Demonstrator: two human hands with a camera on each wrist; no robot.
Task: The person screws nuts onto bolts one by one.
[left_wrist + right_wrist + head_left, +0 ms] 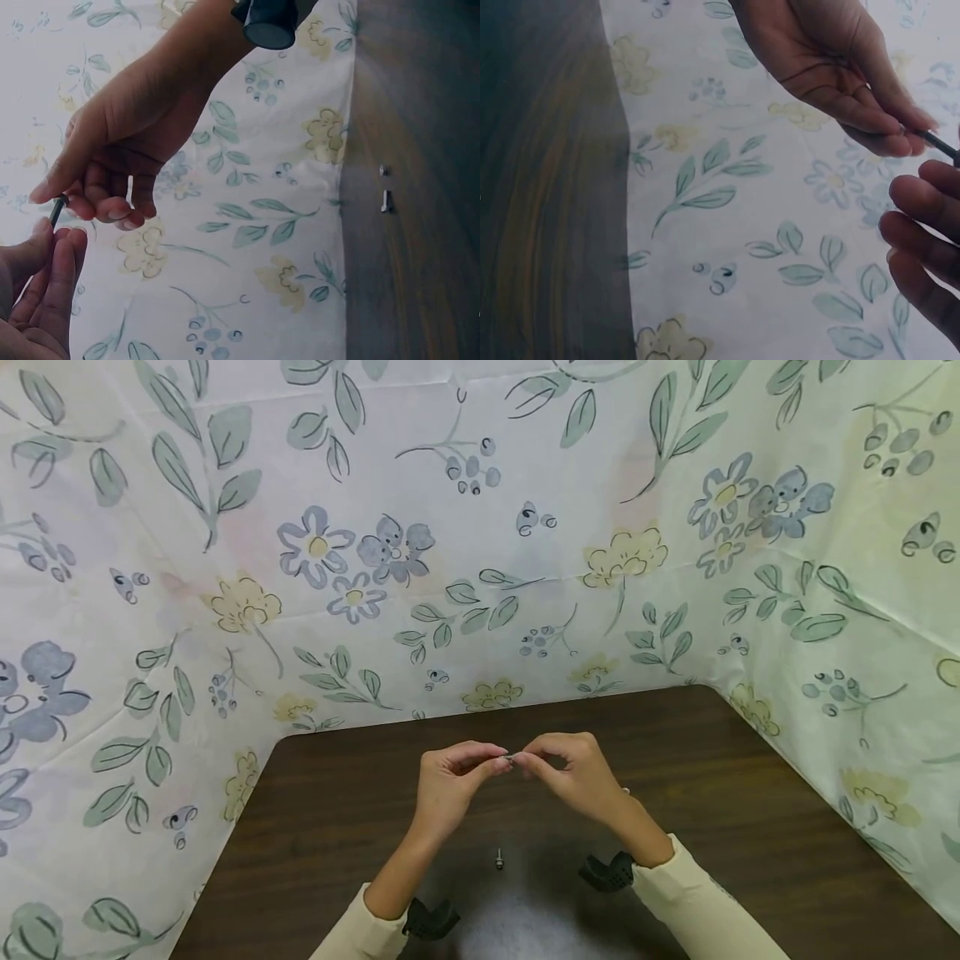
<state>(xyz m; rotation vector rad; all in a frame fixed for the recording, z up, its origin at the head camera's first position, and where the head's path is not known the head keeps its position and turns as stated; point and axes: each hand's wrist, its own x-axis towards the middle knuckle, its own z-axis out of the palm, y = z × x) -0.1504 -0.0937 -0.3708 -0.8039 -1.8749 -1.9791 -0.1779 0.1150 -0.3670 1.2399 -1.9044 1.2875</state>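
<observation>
Both hands meet over the table around a small dark bolt [57,211]. My left hand [447,785] pinches the end of its shaft between thumb and fingertips. At the head end, the thumb and forefinger of my right hand [577,772] grip the bolt, while the other fingers curl loosely beneath. In the right wrist view the shaft [939,143] bridges the gap between the two hands, with its tip hidden in the left fingertips. Below the hands, a small metal bolt [499,860] rests on the tabletop; the left wrist view shows a small nut [384,170] near it.
The dark wooden table [337,818] has rounded far corners. Flower-printed cloth [465,635] rises behind it and along both sides. A black wrist mount [431,920] sits on the left forearm, another mount [607,872] on the right.
</observation>
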